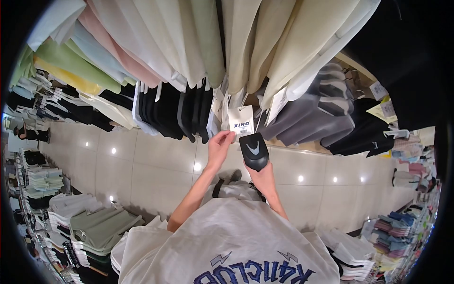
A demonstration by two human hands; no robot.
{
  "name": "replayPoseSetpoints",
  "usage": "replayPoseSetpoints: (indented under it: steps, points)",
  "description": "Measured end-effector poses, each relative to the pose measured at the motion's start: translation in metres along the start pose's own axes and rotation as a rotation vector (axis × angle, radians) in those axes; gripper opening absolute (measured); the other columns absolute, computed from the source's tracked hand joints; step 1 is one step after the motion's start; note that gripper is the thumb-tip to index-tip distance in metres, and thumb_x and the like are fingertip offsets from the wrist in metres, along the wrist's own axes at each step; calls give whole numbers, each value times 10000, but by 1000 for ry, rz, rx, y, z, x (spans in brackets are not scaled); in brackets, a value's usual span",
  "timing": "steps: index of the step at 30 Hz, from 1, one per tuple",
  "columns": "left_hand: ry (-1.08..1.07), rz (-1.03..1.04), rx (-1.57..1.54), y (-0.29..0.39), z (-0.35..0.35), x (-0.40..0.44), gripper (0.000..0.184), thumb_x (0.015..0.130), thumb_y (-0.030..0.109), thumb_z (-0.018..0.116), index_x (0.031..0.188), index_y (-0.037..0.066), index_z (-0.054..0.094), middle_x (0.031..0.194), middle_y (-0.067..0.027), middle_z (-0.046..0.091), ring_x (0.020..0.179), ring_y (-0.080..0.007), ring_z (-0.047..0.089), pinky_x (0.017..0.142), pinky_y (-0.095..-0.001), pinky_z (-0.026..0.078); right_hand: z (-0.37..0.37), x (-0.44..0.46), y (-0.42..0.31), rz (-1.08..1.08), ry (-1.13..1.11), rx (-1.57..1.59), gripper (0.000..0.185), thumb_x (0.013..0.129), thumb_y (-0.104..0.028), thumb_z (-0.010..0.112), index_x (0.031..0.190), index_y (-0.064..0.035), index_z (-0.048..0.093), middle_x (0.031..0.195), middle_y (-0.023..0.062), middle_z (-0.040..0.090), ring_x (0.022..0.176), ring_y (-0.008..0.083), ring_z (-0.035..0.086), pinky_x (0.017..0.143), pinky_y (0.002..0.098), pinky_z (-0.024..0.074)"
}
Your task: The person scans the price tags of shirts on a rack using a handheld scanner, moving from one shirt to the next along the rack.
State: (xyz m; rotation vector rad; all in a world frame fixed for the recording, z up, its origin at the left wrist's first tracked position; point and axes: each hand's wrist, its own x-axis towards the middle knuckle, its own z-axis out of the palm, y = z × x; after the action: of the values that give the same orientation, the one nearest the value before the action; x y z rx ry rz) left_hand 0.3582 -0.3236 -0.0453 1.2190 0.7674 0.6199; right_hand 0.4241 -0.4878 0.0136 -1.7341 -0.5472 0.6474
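Note:
A white price tag point(241, 121) with blue print hangs below the cream and beige garments point(246, 42) at the top centre. The fingers of my left hand point(221, 144) pinch the tag's lower left corner. In my right hand point(261, 178) is a black handheld scanner point(254, 150) with a grey mark on its top. The scanner's head points at the tag and is close to its lower right edge. More tags hang on both sides of the held one.
Black shirts on hangers point(165, 111) hang left of the tag, and grey garments point(309, 118) hang to the right. Behind me are racks of folded or hung clothes point(94, 227). The tiled floor point(161, 151) shows below. A person point(41, 132) stands at the far left.

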Motion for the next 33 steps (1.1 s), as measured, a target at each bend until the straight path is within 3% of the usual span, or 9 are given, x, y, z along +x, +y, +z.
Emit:
replayPoseSetpoints:
  steps: [3, 5, 7, 19, 26, 29, 31, 33]
  points:
    - [-5, 35, -82, 7, -4, -6, 251, 971, 210, 664, 1079, -15, 696, 929, -36, 694, 809, -75, 620, 751, -291, 585, 1, -2, -2, 22, -12, 23, 235, 835, -90, 729, 1004, 59, 661, 879, 118, 726, 805, 134, 648, 751, 310, 521]
    - [-14, 32, -108, 12, -5, -10, 242, 972, 203, 662, 1078, -11, 697, 936, -37, 696, 809, -76, 624, 742, -290, 588, 1, -3, -4, 30, -31, 22, 230, 836, -84, 728, 1006, 56, 661, 883, 115, 726, 807, 133, 647, 750, 308, 520]
    - [-24, 30, -134, 15, -6, -12, 232, 973, 196, 659, 1077, -8, 698, 943, -39, 698, 809, -77, 628, 733, -290, 592, 2, -4, -5, 38, -54, 42, 244, 869, -113, 747, 1053, 31, 674, 933, 41, 708, 846, 90, 603, 783, 278, 500]
    - [-34, 57, -144, 23, -6, -20, 198, 962, 141, 669, 1055, -30, 704, 925, -44, 708, 812, -75, 643, 691, -267, 591, 3, -8, -7, 45, -96, 37, 249, 868, -103, 751, 1064, 29, 674, 959, 38, 710, 863, 86, 606, 794, 278, 499]
    - [-46, 75, -149, 22, -5, -21, 192, 952, 79, 667, 1101, -37, 703, 991, -81, 717, 861, -113, 670, 793, -282, 582, 4, -9, -7, 23, -90, 50, 240, 870, -98, 748, 1059, 29, 674, 956, 33, 710, 864, 83, 605, 798, 277, 499]
    - [-40, 63, -137, 26, -3, -23, 194, 941, 57, 674, 1102, -50, 698, 993, -86, 717, 870, -118, 673, 810, -283, 577, 5, -9, -4, -10, -67, 67, 224, 840, -83, 728, 999, 56, 654, 879, 95, 717, 809, 114, 629, 754, 297, 515]
    - [-33, 61, -137, 27, -2, -22, 195, 936, 51, 679, 1100, -54, 695, 989, -86, 718, 875, -121, 673, 819, -286, 575, 4, -8, -3, 23, -112, 59, 240, 873, -104, 748, 1060, 27, 675, 959, 35, 711, 870, 82, 604, 806, 279, 500]
    - [-5, 78, -110, 24, -3, -21, 200, 936, 50, 679, 1105, -57, 684, 992, -82, 717, 895, -126, 671, 845, -288, 567, 4, -8, -2, 28, -112, 60, 242, 873, -106, 748, 1061, 27, 674, 960, 35, 711, 871, 83, 605, 808, 281, 500]
